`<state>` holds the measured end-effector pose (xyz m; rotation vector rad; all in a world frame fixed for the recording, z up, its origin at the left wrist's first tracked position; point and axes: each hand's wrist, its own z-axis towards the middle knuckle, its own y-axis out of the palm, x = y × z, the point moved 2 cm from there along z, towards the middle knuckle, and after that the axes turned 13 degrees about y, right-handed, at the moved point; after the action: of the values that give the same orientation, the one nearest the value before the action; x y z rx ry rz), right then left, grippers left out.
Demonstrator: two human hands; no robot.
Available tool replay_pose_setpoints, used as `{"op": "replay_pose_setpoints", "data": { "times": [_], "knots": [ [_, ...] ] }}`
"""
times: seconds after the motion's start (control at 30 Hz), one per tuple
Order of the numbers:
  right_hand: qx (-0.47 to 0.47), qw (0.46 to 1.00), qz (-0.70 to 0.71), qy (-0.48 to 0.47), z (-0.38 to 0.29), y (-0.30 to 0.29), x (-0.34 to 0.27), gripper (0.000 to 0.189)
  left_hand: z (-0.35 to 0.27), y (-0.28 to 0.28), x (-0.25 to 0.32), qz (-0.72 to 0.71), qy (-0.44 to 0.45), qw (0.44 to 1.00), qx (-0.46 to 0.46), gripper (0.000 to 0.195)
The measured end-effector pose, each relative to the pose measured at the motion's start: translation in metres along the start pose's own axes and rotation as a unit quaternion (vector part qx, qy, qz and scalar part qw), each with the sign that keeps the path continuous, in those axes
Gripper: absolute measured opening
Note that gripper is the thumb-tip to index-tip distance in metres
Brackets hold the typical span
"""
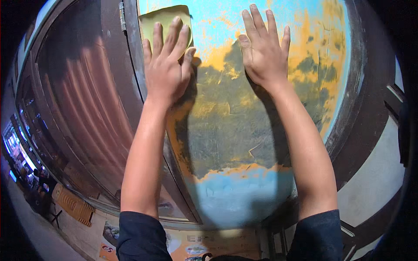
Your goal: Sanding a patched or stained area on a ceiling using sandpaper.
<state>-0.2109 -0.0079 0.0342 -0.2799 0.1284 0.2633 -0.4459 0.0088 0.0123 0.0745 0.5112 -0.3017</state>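
Note:
My left hand (166, 70) lies flat on a yellowish sheet, apparently sandpaper (165, 15), pressing it against a painted wall panel (228, 133). The thumb sits at the sheet's right edge; the side facing the wall is hidden. To its right, my right hand (267, 60) is spread against the same panel with nothing in it. Light blue paint shows at the panel's top and bottom. Patchy orange and dark grey areas fill the middle, with flaking and a crack low down.
A dark wooden frame (114, 65) with a metal hinge (122, 16) and glass before a reddish curtain (94, 81) stands left. Stacked plastic chairs (73, 204) are lower left. A printed banner (225, 243) spans below. Dark-framed panelling (372, 173) rises at right.

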Motion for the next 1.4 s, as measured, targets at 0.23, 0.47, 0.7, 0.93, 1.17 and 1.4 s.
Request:
{"op": "replay_pose_setpoints", "data": {
  "times": [0.23,0.47,0.7,0.93,1.17,1.4],
  "knots": [
    [-0.004,1.000,-0.018,-0.001,0.000,-0.005,0.003,0.062,-0.014,0.007,0.010,-0.002,-0.029,0.999,-0.025,0.052],
    [0.048,0.997,-0.053,-0.031,0.005,0.019,0.009,0.061,-0.014,0.029,-0.002,0.005,-0.002,1.000,0.002,0.052],
    [-0.013,1.000,-0.017,0.013,0.012,0.040,0.005,0.060,-0.001,0.065,-0.009,0.003,-0.018,1.000,0.005,0.054],
    [0.000,0.999,-0.039,-0.015,0.020,0.084,0.040,0.058,-0.033,0.116,0.022,-0.027,-0.031,0.999,-0.036,0.055],
    [-0.021,0.999,-0.049,-0.010,0.033,0.138,0.076,0.059,-0.001,0.194,0.019,-0.034,-0.012,0.999,0.004,0.056],
    [-0.006,0.997,-0.076,-0.015,0.053,0.222,0.135,0.058,-0.033,0.297,0.050,-0.071,-0.029,0.996,-0.044,0.060]
  ]
}}
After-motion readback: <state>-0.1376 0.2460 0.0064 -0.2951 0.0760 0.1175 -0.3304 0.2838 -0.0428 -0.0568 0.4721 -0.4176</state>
